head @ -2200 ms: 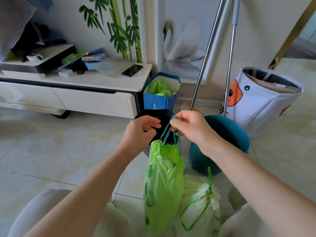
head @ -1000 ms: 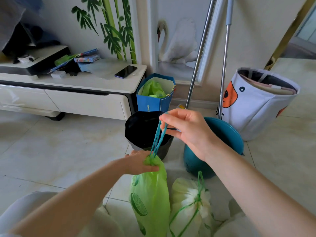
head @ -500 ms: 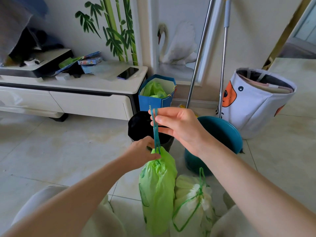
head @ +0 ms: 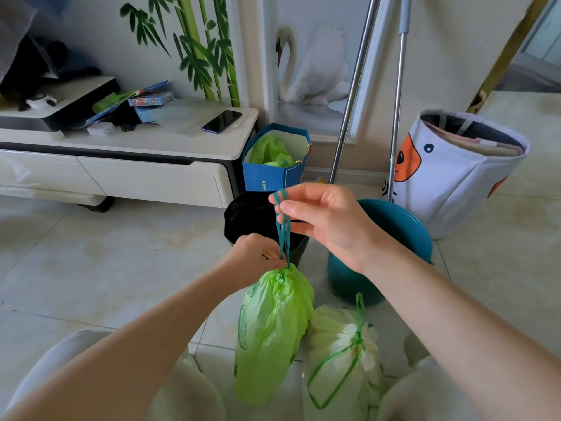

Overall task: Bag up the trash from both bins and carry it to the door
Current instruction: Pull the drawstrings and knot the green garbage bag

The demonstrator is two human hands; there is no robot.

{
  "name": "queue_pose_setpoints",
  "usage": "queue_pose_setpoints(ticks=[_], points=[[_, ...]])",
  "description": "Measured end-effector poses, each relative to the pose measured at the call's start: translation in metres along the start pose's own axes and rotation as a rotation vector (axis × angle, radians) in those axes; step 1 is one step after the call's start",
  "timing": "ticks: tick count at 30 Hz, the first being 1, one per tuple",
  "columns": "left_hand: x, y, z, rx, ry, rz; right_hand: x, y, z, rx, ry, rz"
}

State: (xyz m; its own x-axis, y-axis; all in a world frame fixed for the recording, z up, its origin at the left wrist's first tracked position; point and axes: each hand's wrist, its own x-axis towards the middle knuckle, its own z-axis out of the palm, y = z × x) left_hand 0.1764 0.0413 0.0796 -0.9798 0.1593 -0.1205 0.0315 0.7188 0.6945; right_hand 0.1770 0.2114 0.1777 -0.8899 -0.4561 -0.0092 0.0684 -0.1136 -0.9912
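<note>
The right hand (head: 328, 223) pinched the drawstring (head: 283, 229) taut; the left (head: 255, 256) pinched the bag (head: 273, 329) neck; soft, light, probably best carried by the string.

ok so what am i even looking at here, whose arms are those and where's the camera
The camera sits on a person's head, looking down at their own bare arms. The right hand pulls up the teal drawstring of a bright green trash bag, while the left hand pinches the bag's neck. A second, paler bag, already tied, rests on the tiled floor beside it. Behind stand a black bin and a teal bin.
</note>
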Motion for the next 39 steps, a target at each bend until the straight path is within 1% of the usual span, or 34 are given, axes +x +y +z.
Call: queue_pose_setpoints(ticks=[2,4,7,9,12,16,19,21,25,29,33,36,39], points=[[0.000,0.002,0.002,-0.006,0.025,-0.030,0.002,0.000,-0.002,0.003,0.044,-0.011],[-0.001,0.001,0.005,-0.058,0.020,-0.082,0.005,-0.001,-0.007,-0.025,0.138,-0.021],[-0.005,0.001,0.007,-0.087,0.001,-0.138,0.009,0.001,-0.022,-0.182,0.296,-0.046],[-0.009,-0.001,0.007,-0.123,-0.006,-0.160,0.010,0.002,-0.033,-0.242,0.382,-0.031],[-0.014,-0.003,0.008,-0.211,-0.021,-0.197,0.009,0.004,-0.046,-0.310,0.444,-0.010],[-0.017,-0.005,0.010,-0.222,0.020,-0.199,0.003,0.002,-0.051,-0.439,0.458,-0.046],[-0.018,-0.004,0.013,-0.188,0.015,-0.176,-0.003,-0.003,-0.043,-0.461,0.430,-0.075],[-0.019,0.002,0.014,-0.170,-0.023,-0.156,-0.005,-0.007,-0.036,-0.477,0.386,-0.123],[-0.021,0.015,0.014,-0.110,-0.169,-0.128,-0.003,-0.009,-0.024,-0.528,0.322,-0.191],[-0.023,0.022,0.015,-0.078,-0.288,-0.029,0.003,-0.005,-0.014,-0.543,0.259,-0.201],[-0.023,0.022,0.016,-0.063,-0.368,0.023,0.011,0.003,-0.008,-0.573,0.234,-0.217],[-0.023,0.022,0.017,-0.054,-0.411,0.043,0.018,0.009,-0.007,-0.543,0.260,-0.188],[-0.022,0.017,0.019,-0.119,-0.390,0.002,0.024,0.013,-0.010,-0.430,0.280,-0.104]])
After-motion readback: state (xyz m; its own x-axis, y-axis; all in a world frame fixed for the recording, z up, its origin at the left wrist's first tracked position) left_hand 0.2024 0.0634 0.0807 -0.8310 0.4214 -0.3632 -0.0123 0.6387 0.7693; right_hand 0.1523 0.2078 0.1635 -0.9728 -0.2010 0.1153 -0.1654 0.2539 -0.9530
